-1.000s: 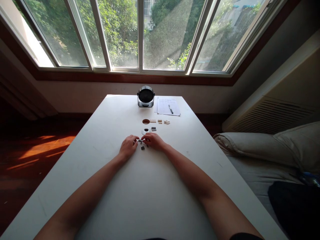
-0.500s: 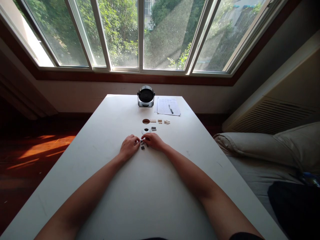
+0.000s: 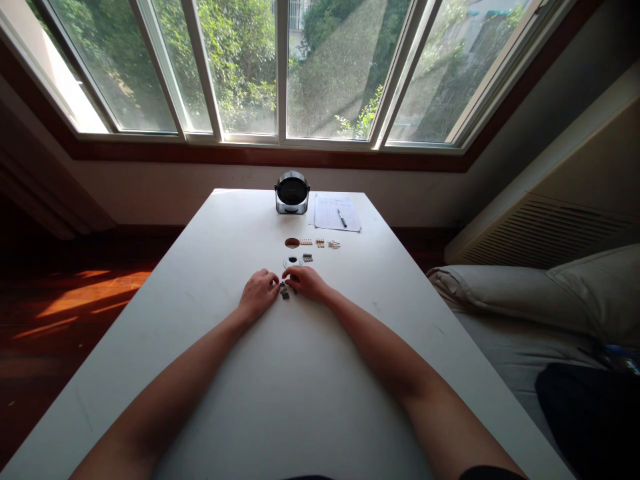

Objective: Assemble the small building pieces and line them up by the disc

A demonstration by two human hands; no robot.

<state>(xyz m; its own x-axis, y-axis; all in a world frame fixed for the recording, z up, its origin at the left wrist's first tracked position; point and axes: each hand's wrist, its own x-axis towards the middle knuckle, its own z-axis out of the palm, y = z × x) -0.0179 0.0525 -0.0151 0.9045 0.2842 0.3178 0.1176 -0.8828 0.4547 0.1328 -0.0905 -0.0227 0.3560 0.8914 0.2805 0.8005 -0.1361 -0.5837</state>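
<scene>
My left hand point(image 3: 259, 292) rests on the white table with its fingers curled in, its tips at the left side of a few small dark metallic pieces point(image 3: 285, 295). Facing it, my right hand point(image 3: 307, 283) bends its fingers and thumb toward the same pieces. The two hands' fingertips are close together. Anything pinched in either hand is too small to make out. Just beyond the right fingertips lies a silvery ring-shaped disc point(image 3: 293, 262) with a dark centre, and a small cluster of grey pieces point(image 3: 307, 257) sits beside it.
Farther back are a reddish-brown round disc point(image 3: 292, 243), rows of small copper-coloured pieces point(image 3: 306, 242) and gold-coloured pieces point(image 3: 321, 243). At the far edge of the white table point(image 3: 225, 400) stand a round black device on a stand point(image 3: 292, 190) and paper point(image 3: 327, 212) with a pen point(image 3: 342, 218).
The small dark pieces between my fingertips have shifted slightly and now lie closer together. Both hands keep almost the same place.
</scene>
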